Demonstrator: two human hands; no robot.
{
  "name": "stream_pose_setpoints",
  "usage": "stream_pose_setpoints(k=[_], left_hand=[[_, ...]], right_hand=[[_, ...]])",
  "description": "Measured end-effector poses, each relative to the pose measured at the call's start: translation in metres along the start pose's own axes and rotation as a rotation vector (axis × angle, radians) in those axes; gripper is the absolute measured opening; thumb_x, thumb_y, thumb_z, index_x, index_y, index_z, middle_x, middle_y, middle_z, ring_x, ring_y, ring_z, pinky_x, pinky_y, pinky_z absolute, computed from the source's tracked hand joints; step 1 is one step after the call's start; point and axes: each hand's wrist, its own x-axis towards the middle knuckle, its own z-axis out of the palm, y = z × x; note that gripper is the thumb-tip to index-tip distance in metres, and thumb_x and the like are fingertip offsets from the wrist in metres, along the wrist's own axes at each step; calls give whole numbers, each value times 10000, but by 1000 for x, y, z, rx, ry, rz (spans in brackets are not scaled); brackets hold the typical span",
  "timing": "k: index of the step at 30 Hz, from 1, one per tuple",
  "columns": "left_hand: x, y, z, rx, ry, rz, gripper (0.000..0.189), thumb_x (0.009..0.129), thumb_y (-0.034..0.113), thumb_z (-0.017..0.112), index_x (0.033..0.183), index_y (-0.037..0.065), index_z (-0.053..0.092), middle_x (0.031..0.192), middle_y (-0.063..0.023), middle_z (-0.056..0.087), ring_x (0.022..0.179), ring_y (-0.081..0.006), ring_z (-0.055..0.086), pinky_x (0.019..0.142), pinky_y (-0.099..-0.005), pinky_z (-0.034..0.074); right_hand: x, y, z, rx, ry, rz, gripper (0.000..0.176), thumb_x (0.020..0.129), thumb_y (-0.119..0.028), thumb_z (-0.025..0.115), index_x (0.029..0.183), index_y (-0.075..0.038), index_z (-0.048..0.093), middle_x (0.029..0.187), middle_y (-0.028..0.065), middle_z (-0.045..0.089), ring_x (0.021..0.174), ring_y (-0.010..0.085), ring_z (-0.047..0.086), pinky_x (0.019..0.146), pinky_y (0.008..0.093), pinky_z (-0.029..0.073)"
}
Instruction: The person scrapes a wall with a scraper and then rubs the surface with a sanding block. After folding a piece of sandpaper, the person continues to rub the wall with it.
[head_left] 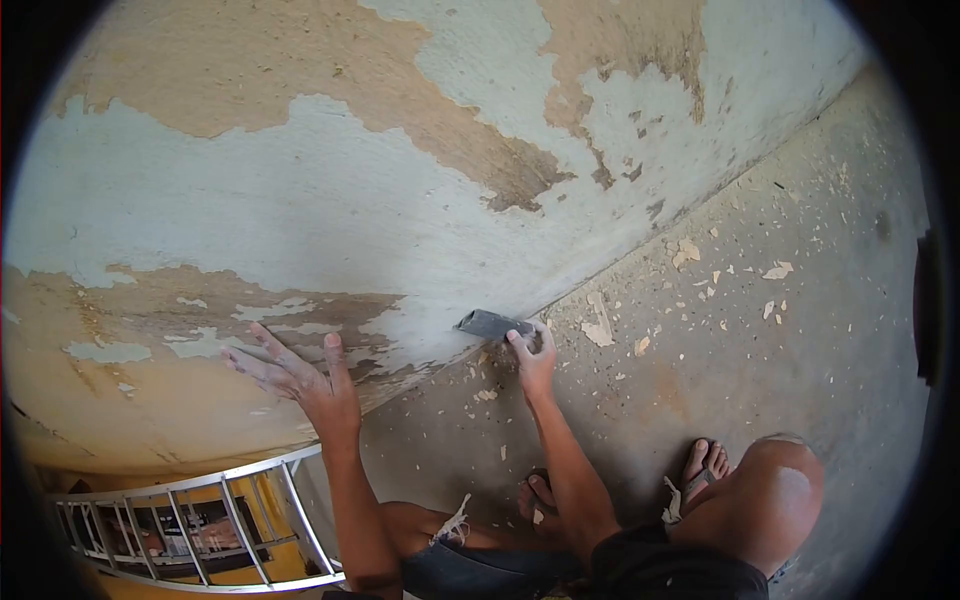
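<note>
My right hand (535, 358) is closed on a folded piece of dark grey sandpaper (492, 324), whose far end lies against the lower part of the wall (250, 190), near the floor line. The thumb rests on top of the sheet, while the fingers behind it are partly hidden. Farther left, my left hand (312, 385) has its fingers spread at a brownish bare patch of the wall, with nothing in it. Whitish dust coats its fingertips. Pale blue-white paint covers much of the wall, with ragged tan patches where the coating is gone.
A metal ladder (205, 525) lies at the lower left, close to my left forearm. Flaked paint chips (598, 322) are scattered over the concrete floor (800, 340). My bent knee (775, 500) and sandalled foot (703, 465) are at the lower right.
</note>
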Motion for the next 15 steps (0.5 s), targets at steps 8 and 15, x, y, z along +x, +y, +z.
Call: stream_pose_setpoints(k=[8,15], left_hand=[[-2,-1,-2,97,-24,-34,863,949,524,526,1573,141,69,1587,-284,-74,1473,-429,-50,1161,-564,18],[-5,-1,-4,50,-45,-15,871,938,535,537,1571,140,88,1580,-295,-70,1464,-450,-49,1142,-607,30]], right_hand=[[-7,-10,26,-30,-82,-5,291,856,-41,729,1075,21,547,899,62,638,792,99,637,681,232,539],[-32,-2,40,20,-105,53,304,835,-31,749,1057,10,546,883,60,634,740,111,634,684,245,555]])
